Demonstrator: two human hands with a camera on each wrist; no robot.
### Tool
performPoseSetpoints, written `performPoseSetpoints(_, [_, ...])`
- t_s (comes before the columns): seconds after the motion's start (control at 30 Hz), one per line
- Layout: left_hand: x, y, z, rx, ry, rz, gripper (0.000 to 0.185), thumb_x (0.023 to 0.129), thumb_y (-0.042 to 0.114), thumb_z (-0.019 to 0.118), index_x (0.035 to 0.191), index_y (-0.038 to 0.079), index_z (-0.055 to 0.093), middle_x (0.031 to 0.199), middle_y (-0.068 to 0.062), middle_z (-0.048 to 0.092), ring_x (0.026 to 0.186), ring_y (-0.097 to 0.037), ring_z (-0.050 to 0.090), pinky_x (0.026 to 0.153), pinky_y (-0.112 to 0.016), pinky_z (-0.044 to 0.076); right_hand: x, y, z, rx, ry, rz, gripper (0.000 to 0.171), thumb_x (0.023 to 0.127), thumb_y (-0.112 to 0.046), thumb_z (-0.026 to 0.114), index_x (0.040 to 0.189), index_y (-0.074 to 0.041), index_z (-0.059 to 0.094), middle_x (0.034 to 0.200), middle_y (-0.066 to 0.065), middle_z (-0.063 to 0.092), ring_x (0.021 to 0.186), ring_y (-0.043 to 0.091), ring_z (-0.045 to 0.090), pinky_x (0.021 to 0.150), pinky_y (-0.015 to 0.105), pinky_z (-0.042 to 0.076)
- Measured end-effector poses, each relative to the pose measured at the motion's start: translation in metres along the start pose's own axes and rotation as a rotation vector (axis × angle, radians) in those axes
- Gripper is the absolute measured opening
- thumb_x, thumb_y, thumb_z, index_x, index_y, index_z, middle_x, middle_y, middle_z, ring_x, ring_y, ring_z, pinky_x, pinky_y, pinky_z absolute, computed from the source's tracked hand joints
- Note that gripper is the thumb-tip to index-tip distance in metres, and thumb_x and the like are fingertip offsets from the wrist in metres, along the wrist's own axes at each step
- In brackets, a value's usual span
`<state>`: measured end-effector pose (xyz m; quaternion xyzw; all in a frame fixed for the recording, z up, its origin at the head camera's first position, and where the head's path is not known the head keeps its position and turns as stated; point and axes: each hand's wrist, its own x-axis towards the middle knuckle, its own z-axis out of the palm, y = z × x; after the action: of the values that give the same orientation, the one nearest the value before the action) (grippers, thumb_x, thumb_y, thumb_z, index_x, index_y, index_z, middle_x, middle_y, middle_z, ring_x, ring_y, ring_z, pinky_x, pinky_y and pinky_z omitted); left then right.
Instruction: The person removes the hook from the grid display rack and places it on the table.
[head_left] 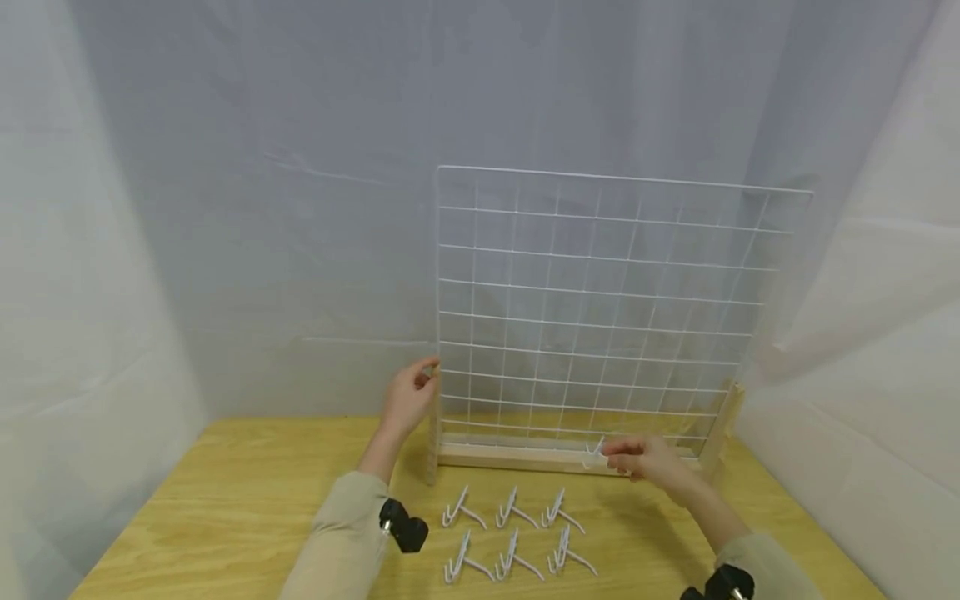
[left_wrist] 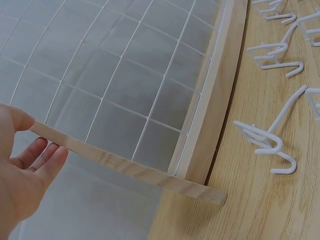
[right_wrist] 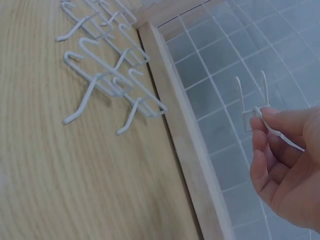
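A white wire grid panel (head_left: 587,292) stands upright in a pale wooden stand (head_left: 510,457). At the stand's left side post (left_wrist: 125,165), my left hand (head_left: 408,396) pinches the upper end between thumb and fingers. My right hand (head_left: 652,462) holds a white wire hook (right_wrist: 258,112) by its peg, in front of the grid's lower part. The hook's two bent prongs point up in the right wrist view, and the fingers hide part of it. No hook hangs on the grid.
Several more white hooks (head_left: 510,508) lie in two rows on the wood-grain table (head_left: 262,500), in front of the stand. A right side post (head_left: 722,421) stands near the right hand. Pale curtains (head_left: 300,208) hang behind and at both sides.
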<state>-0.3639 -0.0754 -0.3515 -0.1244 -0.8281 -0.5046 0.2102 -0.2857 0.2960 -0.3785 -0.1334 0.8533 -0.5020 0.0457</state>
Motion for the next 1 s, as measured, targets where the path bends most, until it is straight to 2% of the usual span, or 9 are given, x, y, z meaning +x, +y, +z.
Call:
performPoseSetpoints(0.1, [-0.001,0.0,0.001,-0.003,0.008,0.002,0.035,0.086,0.004,0.054,0.121,0.003,0.06,0.083,-0.012,0.062,0.081,-0.027,0.058,0.069,-0.039,0.047,-0.003,0.008,0.001,-0.015,-0.022,-0.013,0.033,0.09,-0.015,0.059,0.111,0.01,0.059,0.097,0.019,0.062,0.083,0.022,0.055,0.069,0.035,0.048])
performPoseSetpoints(0.33, [-0.001,0.001,0.0,-0.01,0.005,0.006,0.036,0.085,0.004,0.054,0.121,0.002,0.06,0.084,-0.014,0.062,0.083,-0.028,0.059,0.07,-0.04,0.048,-0.007,0.023,0.003,-0.013,-0.04,-0.017,0.03,0.09,-0.014,0.058,0.109,0.01,0.06,0.092,0.014,0.062,0.079,0.018,0.053,0.067,0.035,0.047])
performPoseSetpoints(0.53, [-0.002,0.003,0.001,-0.009,-0.003,0.0,0.035,0.086,0.004,0.054,0.121,0.002,0.059,0.084,-0.013,0.062,0.082,-0.028,0.059,0.069,-0.039,0.048,-0.013,0.03,0.004,-0.003,-0.05,-0.017,0.031,0.09,-0.014,0.059,0.109,0.01,0.06,0.096,0.018,0.062,0.079,0.017,0.053,0.068,0.036,0.048])
performPoseSetpoints(0.8, [0.0,0.004,0.002,-0.02,-0.001,-0.015,0.034,0.087,0.007,0.053,0.12,0.002,0.06,0.087,-0.015,0.062,0.085,-0.029,0.059,0.072,-0.041,0.048,-0.02,0.039,0.007,0.009,-0.075,0.021,0.029,0.088,-0.012,0.061,0.104,0.011,0.06,0.089,0.008,0.063,0.076,0.015,0.054,0.065,0.032,0.047])
performPoseSetpoints(1.0, [0.003,0.006,0.002,-0.016,-0.001,-0.018,0.032,0.087,0.006,0.052,0.117,0.0,0.061,0.088,-0.016,0.061,0.084,-0.03,0.057,0.07,-0.04,0.047,-0.022,0.047,0.011,0.004,-0.088,-0.021,0.025,0.085,-0.008,0.062,0.1,0.012,0.061,0.092,0.016,0.063,0.073,0.014,0.055,0.062,0.03,0.047])
